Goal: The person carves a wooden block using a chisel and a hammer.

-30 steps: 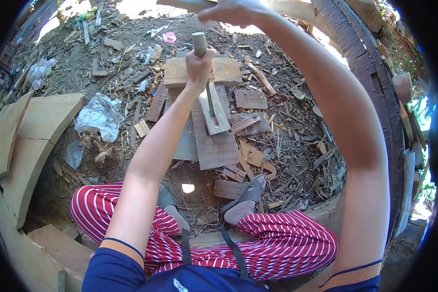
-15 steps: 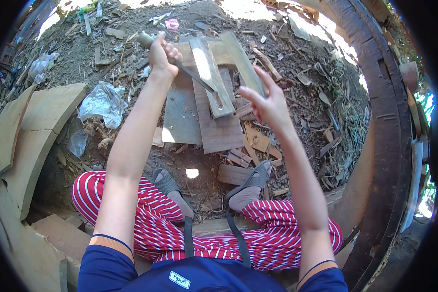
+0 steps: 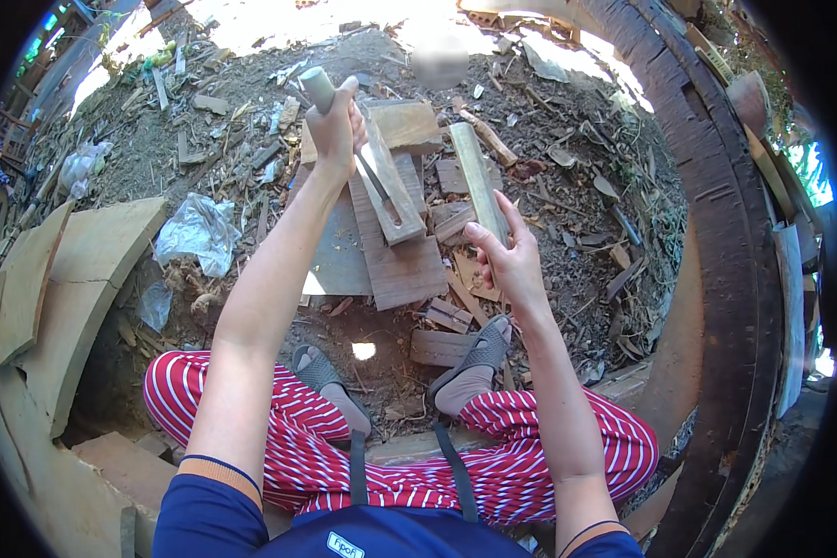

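My left hand [image 3: 333, 126] is closed around the pale round handle of a chisel [image 3: 318, 88]. Its thin metal blade runs down into the slot of a narrow wooden piece [image 3: 392, 191], which lies on a flat board [image 3: 402, 270] on the ground. My right hand [image 3: 507, 265] is lower and to the right, fingers wrapped around the near end of a pale wooden bar [image 3: 477, 172] that points away from me. My sandalled feet [image 3: 479, 353] rest just below the board, and my legs are in red striped trousers.
Wood offcuts, chips and litter cover the dirt all around. A crumpled plastic bag [image 3: 195, 232] lies at the left. Curved thick planks [image 3: 84, 279] stand at the left, and a dark curved timber wall [image 3: 716, 232] runs along the right.
My right arm came down from high overhead to beside the board. My left hand kept the chisel on the slotted piece while the view shifted.
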A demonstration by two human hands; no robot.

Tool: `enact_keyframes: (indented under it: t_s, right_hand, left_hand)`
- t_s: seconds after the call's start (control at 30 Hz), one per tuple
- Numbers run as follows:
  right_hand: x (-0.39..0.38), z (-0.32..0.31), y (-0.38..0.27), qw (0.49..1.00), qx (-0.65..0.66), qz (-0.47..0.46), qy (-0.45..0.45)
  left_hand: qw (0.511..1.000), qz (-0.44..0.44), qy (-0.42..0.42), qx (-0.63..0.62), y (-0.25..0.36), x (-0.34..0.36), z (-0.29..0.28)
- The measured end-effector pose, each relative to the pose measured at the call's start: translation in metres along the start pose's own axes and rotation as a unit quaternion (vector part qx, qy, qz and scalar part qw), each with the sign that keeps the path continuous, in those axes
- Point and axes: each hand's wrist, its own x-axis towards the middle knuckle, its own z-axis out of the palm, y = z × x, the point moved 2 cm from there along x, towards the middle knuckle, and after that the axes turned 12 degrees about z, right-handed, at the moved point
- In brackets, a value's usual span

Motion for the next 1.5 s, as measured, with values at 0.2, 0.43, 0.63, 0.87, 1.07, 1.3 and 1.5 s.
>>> enact_keyframes:
  t_s: [0.2, 0.43, 0.63, 0.87, 1.07, 1.3, 1.5]
  right_hand:
    - [0.014, 0.002, -0.024, 0.997, -0.072, -0.020, -0.007]
    - [0.031, 0.035, -0.161, 0.929, -0.140, -0.338, 0.052]
    - [0.018, 0.052, -0.230, 0.776, -0.532, -0.335, -0.060]
    - [0.049, 0.078, -0.237, 0.739, -0.566, -0.364, -0.016]
    - [0.069, 0.067, -0.244, 0.706, -0.612, -0.354, -0.049]
    - [0.090, 0.067, -0.241, 0.707, -0.617, -0.345, -0.027]
    - [0.090, 0.072, -0.226, 0.743, -0.543, -0.392, -0.001]
  left_hand:
    - [0.999, 0.016, -0.027, 0.022, -0.002, -0.003, 0.004]
    - [0.985, 0.082, -0.132, 0.073, -0.013, -0.014, 0.028]
    - [0.985, 0.079, -0.109, 0.108, -0.021, -0.012, 0.018]
    - [0.980, 0.102, -0.096, 0.144, -0.026, -0.009, 0.024]
    - [0.981, 0.092, -0.105, 0.137, -0.031, -0.004, 0.028]
    - [0.993, 0.018, -0.070, 0.097, -0.024, 0.004, 0.017]
    - [0.993, -0.052, -0.054, 0.089, -0.021, 0.005, 0.027]
